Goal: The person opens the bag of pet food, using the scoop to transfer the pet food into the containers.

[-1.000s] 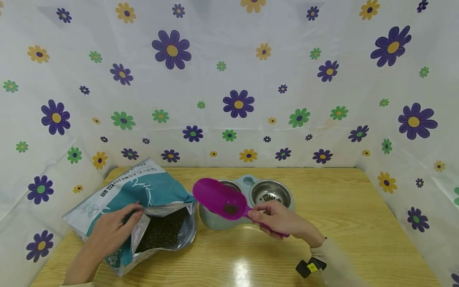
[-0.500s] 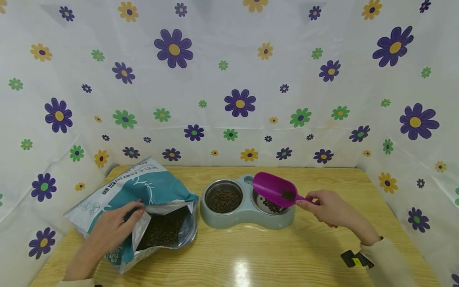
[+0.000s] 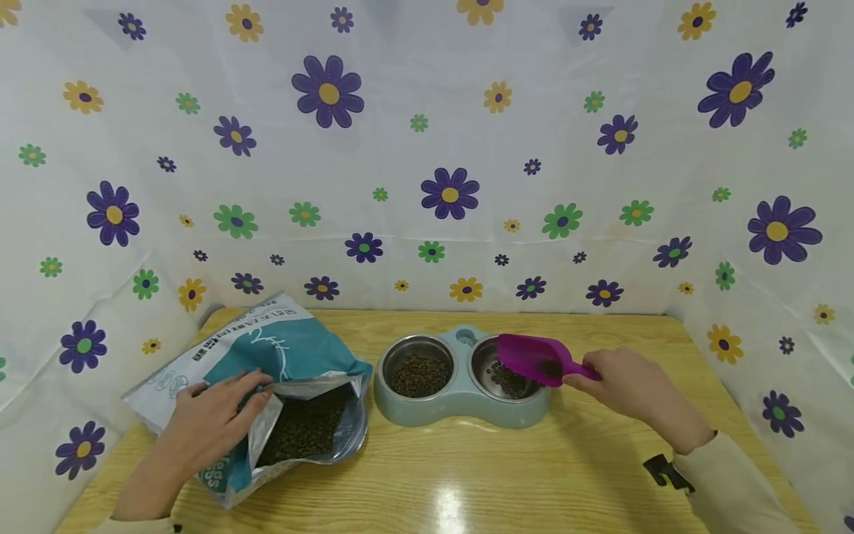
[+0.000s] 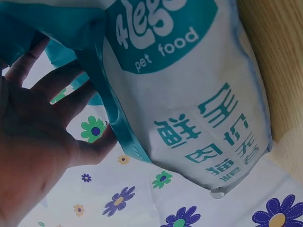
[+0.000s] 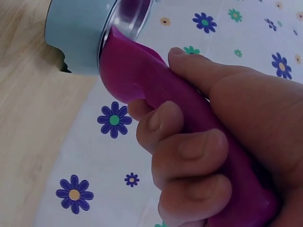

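Note:
At the left, a teal and white pet food bag lies on its side, its mouth gaping over brown kibble. My left hand grips the folded edge of that mouth; in the left wrist view, the thumb and fingers meet the teal rim. My right hand holds a magenta scoop by its handle, fingers wrapped around it. The scoop's bowl, with some kibble at its handle end, tilts over the right steel bowl, which has a little kibble in it. More kibble covers the bottom of the left steel bowl.
Both steel bowls sit in a pale blue double feeder on the wooden table. A white flower-print sheet hangs behind and along both sides. Black straps show at the right wrist.
My right hand has carried the scoop rightward from over the left bowl to the right bowl, then a little farther right. The left hand still grips the bag, its fingers slightly more spread.

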